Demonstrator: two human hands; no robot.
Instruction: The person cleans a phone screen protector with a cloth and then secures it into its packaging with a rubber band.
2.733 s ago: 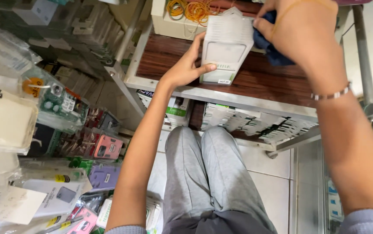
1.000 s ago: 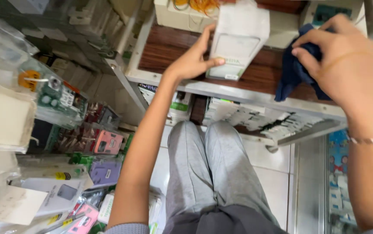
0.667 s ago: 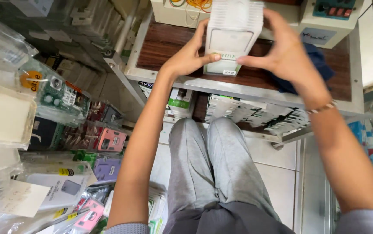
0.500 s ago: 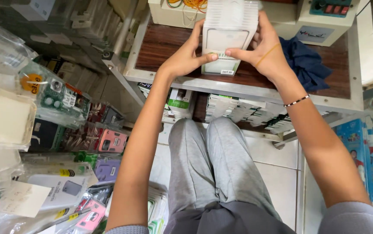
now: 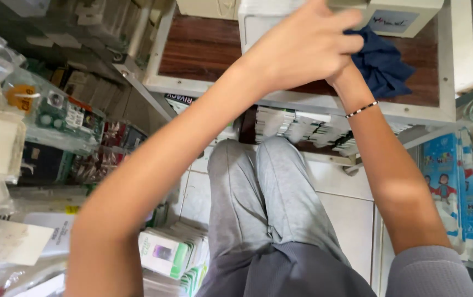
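Head view, looking straight down past grey trousers (image 5: 269, 220) to a brown wooden tabletop (image 5: 198, 49) at the far side. White flat package (image 5: 255, 25) stands on the far part of that tabletop, mostly hidden behind the hands and cut by the top edge; long axis seems to run near to far, though too little shows to be sure, and cannot tell which way its face points. Left hand (image 5: 302, 49) reaches across in front of the package, fingers curled together and lying over its right part, thumb side toward the far edge; whether gripping it or only pressed against it, cannot tell. Right hand almost wholly covered by the left, only the wrist with a thin beaded bracelet (image 5: 361, 109) showing just below; grip cannot be judged. Dark blue cloth (image 5: 382, 63) lies crumpled on the tabletop just right of the hands, touching the right wrist. Pale box (image 5: 398, 19) beyond the cloth. Stacks of packaged goods (image 5: 173, 253) near left.
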